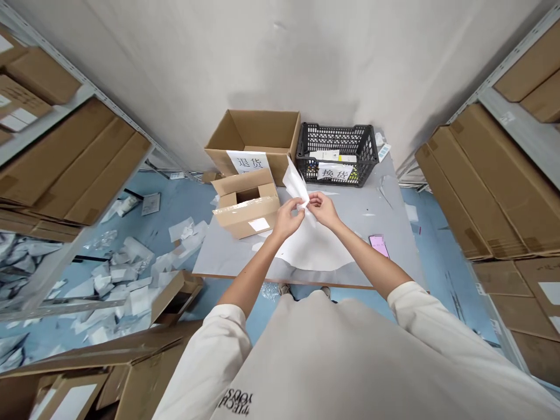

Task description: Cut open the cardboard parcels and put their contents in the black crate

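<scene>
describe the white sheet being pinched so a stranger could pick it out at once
On the grey table between the shelves, look in front of the black plastic crate. The left hand and right hand pinch a thin white sheet. Unlike the floor scraps, it is held up, one corner high, the rest draping.

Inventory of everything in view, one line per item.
white sheet: 1, white, pinched by both hands over the table
open carton: 1, brown, back of table, white label
small carton: 1, brown, on table, left
plastic crate: 1, black, back of table, right, papers inside
phone: 1, pink screen, on table, right
table: 1, grey, in front of person
flat cartons: many, brown, shelves both sides
paper scraps: many, white, floor, left
left hand: 1, on sheet
right hand: 1, on sheet
</scene>
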Demonstrator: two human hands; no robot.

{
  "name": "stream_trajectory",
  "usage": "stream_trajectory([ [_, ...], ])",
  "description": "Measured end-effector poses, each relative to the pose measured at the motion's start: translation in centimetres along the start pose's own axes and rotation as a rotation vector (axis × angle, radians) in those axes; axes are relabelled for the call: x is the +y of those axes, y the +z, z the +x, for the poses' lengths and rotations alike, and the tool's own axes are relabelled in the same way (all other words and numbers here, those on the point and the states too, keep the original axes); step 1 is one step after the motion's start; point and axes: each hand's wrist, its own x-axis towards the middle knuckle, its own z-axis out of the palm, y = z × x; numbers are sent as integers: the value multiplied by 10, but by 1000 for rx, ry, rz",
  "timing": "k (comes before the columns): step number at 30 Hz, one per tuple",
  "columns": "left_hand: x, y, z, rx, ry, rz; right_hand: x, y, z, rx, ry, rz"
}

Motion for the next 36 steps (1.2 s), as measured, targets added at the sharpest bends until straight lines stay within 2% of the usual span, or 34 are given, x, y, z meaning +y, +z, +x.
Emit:
stream_trajectory([
  [2,-4,-27,7,22,34,89,-12,19,15,-12,-52,-86],
  [5,-16,-71,19,60,69,270,-31,51,35,-104,-161,-236],
  [7,-29,-100,28,34,59,338,-41,76,48,-131,-216,-372],
  [10,-53,-136,41,1,2,326,-49,115,67,-80,-284,-574],
  [14,-87,-167,58,142,-103,218,-43,160,89,-90,-361,-697],
  [18,-117,-180,69,194,-284,52,-26,188,104,-149,-308,-808],
  [20,-131,-183,71,173,-351,5,-18,196,110,-163,-292,-868],
  [22,-144,-185,68,118,-368,52,-9,203,114,-183,-285,-904],
  [25,-155,-191,59,58,-313,264,4,213,116,-230,-243,-920],
  [27,-157,-196,49,73,-244,396,14,218,115,-257,-196,-914],
  [29,-156,-199,38,36,-165,468,24,222,115,-279,-157,-889],
  [33,-156,-199,20,-170,-62,431,37,223,114,-365,-107,-808],
  [36,-163,-193,15,-178,-105,375,37,219,110,-397,-95,-785],
])
